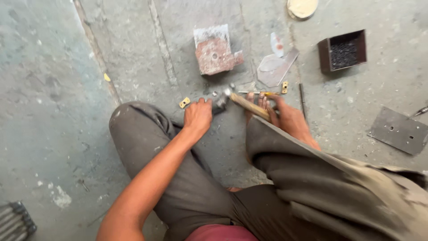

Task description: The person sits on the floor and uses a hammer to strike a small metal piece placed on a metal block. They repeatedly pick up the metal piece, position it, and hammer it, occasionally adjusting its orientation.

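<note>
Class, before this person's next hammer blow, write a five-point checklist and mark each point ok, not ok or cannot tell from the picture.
1. Right hand grips the hammer handle: ok.
2. Left hand steadies the small metal piece on the floor: ok.
3. Left fingers clear of the hammer head: not ok, they sit right beside it.
4. Piece lying flat: cannot tell, it is blurred.
5. Loose brass part out of the strike zone: ok.

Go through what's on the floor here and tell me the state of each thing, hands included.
left hand: closed, pressing a small metal piece to the floor
right hand: gripping the hammer, head down at the piece
dark box: open, holding small dark parts
rusty block: untouched
grey plate: lying flat
</note>
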